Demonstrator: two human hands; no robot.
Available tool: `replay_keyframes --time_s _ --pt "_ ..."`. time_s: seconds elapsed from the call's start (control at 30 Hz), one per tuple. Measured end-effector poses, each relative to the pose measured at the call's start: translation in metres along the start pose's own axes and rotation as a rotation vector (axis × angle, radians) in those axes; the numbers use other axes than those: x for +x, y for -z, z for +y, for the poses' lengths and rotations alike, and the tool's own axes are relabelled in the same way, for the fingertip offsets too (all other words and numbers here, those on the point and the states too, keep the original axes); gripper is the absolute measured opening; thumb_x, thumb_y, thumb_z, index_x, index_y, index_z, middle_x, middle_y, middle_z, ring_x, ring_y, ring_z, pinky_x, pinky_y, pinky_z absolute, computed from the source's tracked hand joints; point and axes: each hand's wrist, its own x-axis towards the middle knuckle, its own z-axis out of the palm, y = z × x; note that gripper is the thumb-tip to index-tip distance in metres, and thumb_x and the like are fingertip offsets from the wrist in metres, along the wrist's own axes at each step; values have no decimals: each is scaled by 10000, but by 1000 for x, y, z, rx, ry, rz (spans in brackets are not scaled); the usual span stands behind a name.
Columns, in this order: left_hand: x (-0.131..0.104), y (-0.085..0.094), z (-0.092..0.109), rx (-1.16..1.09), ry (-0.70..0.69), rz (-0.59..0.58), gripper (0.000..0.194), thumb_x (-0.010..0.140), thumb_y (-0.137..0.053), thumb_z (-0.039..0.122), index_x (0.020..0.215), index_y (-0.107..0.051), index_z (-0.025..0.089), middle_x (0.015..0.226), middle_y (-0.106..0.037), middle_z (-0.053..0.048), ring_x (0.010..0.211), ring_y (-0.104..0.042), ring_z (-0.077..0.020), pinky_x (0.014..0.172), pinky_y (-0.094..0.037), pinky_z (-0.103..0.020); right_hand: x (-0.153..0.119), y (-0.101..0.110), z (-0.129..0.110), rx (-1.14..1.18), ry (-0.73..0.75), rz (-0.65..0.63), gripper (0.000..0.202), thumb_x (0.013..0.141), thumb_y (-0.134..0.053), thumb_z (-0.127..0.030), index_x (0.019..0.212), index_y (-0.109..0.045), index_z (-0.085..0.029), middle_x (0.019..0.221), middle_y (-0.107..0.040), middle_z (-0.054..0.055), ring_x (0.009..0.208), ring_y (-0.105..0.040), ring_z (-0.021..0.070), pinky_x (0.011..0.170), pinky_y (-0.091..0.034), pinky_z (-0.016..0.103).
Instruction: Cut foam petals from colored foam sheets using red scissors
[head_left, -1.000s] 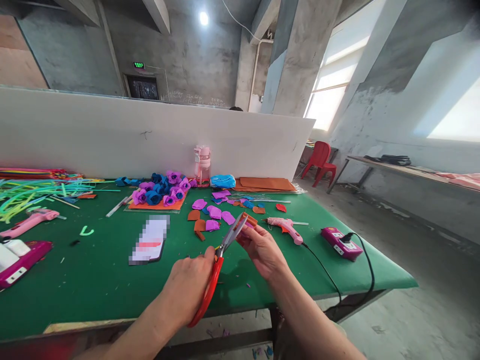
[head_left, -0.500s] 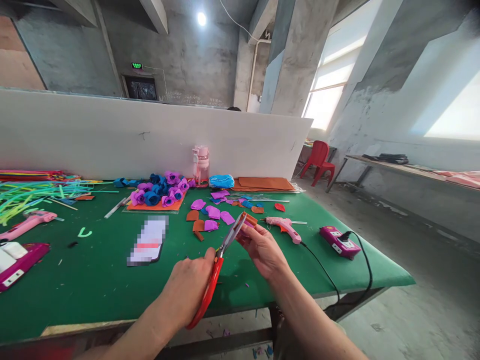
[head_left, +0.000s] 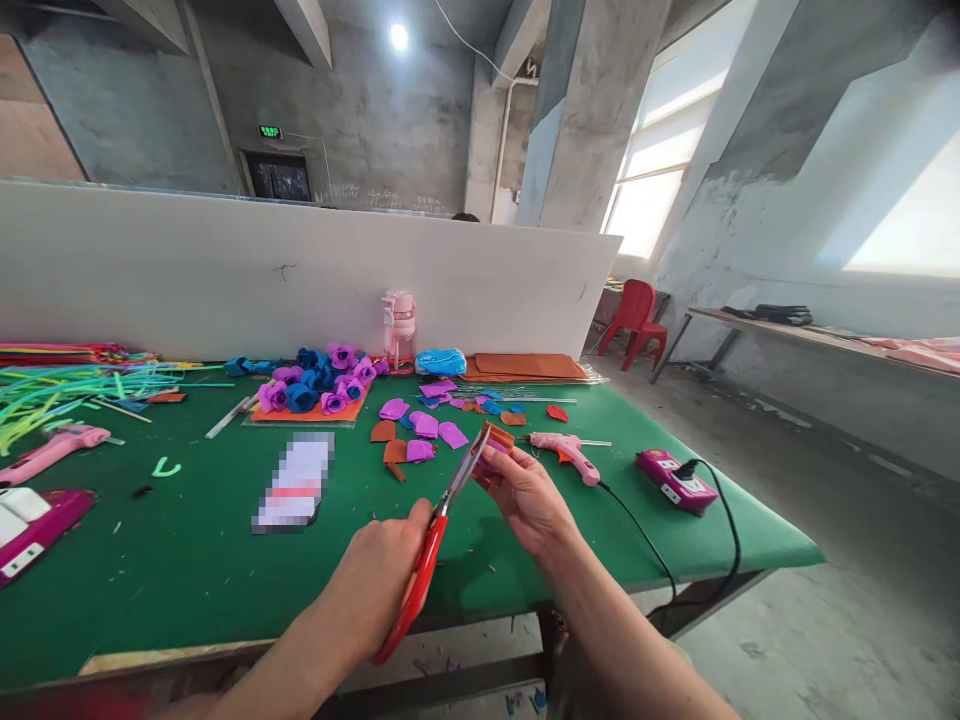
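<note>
Here at the centre of the frame, the left hand [head_left: 379, 572] is closed around the red handles of the scissors [head_left: 424, 575], and the right hand [head_left: 534, 508] has its thumb and fingers pinched on a brown piece [head_left: 499, 437], with a bit of purple showing under it. And the line to watch is the scissors' long axis: it runs from the lower centre of the frame up and to the right, handles low, tips high. The tips are right at the left side of the brown piece, overlapping it in this view; whether they actually touch it, I can't tell, nor how far apart the blades are. From the left hand, the piece lies up and to the right, beyond the blades; the right hand is the nearer one, right on it, coming in from the lower right. Both hands are over the green table [head_left: 225, 590]. Loose purple petals [head_left: 424, 425] lie just left of the tips, and the pink glue gun [head_left: 568, 448] is off to the right of the brown piece, its nozzle towards it.
</note>
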Motion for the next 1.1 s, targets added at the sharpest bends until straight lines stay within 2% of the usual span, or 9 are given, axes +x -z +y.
replay_keyframes --time_s 0.27,0.43,0.57,0.77,0.97,1.03,1.1 --pt "-1 6 8 -87 39 -66 40 877 -407 225 911 -393 209 681 -678 -38 616 -672 -231 456 -305 -248 0 0 -1 -48 24 16 262 522 -829 -299 744 -741 -191 717 -709 7 656 -589 126 735 -456 283" --pt "0 3 7 -75 34 -28 52 867 -412 210 915 -391 212 705 -684 -33 658 -681 -242 496 -342 -255 -2 -2 3 -132 28 -24 252 559 -806 -321 771 -749 -196 750 -715 17 685 -595 141 749 -455 297" --pt "1 1 5 -52 54 -34 59 865 -408 209 923 -399 206 665 -671 -36 644 -676 -251 478 -323 -257 -4 -5 4 -128 20 -19 263 547 -813 -321 771 -752 -197 747 -718 14 680 -593 134 756 -457 296" --pt "1 -4 7 -161 39 36 32 862 -413 190 869 -401 218 626 -633 -5 573 -648 -185 474 -310 -238 -2 -5 4 -114 19 -6 236 545 -813 -303 741 -745 -189 744 -721 21 681 -610 141 738 -466 294" --pt "2 -2 11 -424 105 112 125 885 -394 317 787 -410 243 607 -595 44 563 -624 -144 504 -417 -226 1 0 0 -116 -21 18 265 512 -826 -312 728 -740 -184 706 -712 18 642 -605 131 697 -465 277" --pt "4 2 7 -515 125 162 73 876 -421 309 834 -424 249 655 -614 47 620 -638 -141 565 -481 -237 -1 1 -2 -197 -38 -35 240 528 -818 -308 717 -740 -182 683 -702 9 627 -592 126 694 -455 276" --pt "7 8 0 -553 136 196 65 862 -459 271 902 -413 248 785 -655 36 719 -658 -135 653 -523 -246 -5 1 -3 -320 -61 -148 209 561 -799 -297 719 -742 -173 657 -691 3 616 -580 124 691 -445 277"
